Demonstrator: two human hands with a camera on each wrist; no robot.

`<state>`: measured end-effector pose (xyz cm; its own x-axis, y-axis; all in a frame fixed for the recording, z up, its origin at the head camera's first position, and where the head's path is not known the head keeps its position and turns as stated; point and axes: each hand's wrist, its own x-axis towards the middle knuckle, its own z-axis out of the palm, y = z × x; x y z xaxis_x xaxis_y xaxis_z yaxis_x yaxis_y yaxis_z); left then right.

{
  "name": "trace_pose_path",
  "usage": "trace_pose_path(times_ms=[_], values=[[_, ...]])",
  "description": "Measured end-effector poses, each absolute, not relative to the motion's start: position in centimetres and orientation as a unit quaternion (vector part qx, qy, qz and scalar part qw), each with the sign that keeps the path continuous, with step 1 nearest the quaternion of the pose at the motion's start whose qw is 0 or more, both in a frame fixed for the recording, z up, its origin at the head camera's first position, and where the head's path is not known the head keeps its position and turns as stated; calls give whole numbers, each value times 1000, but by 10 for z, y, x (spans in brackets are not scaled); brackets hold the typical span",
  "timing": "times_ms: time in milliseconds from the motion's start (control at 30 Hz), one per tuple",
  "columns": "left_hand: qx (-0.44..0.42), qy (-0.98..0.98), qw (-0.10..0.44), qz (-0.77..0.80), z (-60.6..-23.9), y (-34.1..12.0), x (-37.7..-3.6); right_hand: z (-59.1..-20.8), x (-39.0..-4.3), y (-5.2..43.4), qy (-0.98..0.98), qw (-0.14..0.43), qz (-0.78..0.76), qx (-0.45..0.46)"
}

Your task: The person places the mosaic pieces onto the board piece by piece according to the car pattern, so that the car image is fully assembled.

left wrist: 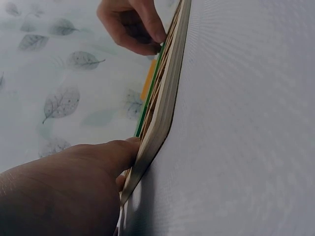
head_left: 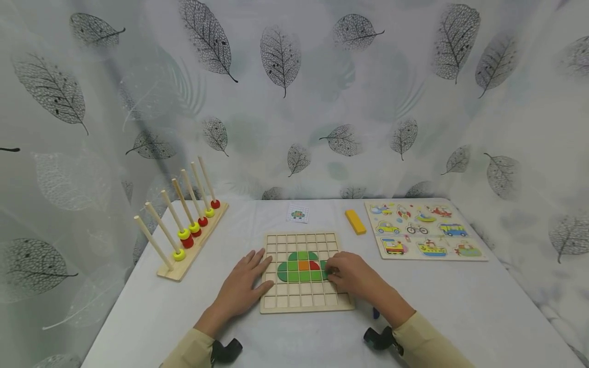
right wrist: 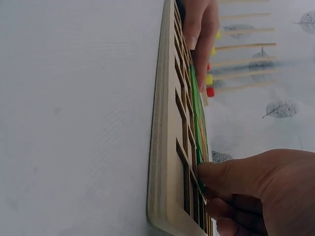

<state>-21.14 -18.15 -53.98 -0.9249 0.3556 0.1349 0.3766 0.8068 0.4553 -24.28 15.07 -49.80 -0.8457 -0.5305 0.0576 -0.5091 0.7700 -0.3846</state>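
Observation:
A square wooden grid board (head_left: pixel 307 302) lies on the white table in front of me. Light green and dark green tiles fill its middle cells, around an orange tile (head_left: pixel 303 265) and a red rounded tile (head_left: pixel 314 266). My left hand (head_left: pixel 241 286) rests on the board's left edge with its fingers spread. At the right end of the pattern, my right hand (head_left: pixel 352 276) has thumb and fingers curled together on a dark green tile (head_left: pixel 324 267), partly hidden by the fingertips. The right wrist view shows that thumb (right wrist: pixel 216 172) right at the green edge.
Behind the board lie a small pattern card (head_left: pixel 297 214) and a yellow-orange block (head_left: pixel 355 222). A wooden rack with upright pegs (head_left: pixel 186 263) and red and yellow rings stands at left. A vehicle picture puzzle (head_left: pixel 425 230) lies at right. A leaf-print curtain (head_left: pixel 294 112) hangs behind.

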Motion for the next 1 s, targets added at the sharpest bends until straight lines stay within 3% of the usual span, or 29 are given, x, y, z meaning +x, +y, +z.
trace_pose_path(times_ms=[600,1000], values=[[-189,-953,21,-237,-538,-179,-212,-497,-248,155,932,32,-194,-305],[-188,-952,21,-239,-539,-180,-211,-475,-238,178,948,20,-214,-234]])
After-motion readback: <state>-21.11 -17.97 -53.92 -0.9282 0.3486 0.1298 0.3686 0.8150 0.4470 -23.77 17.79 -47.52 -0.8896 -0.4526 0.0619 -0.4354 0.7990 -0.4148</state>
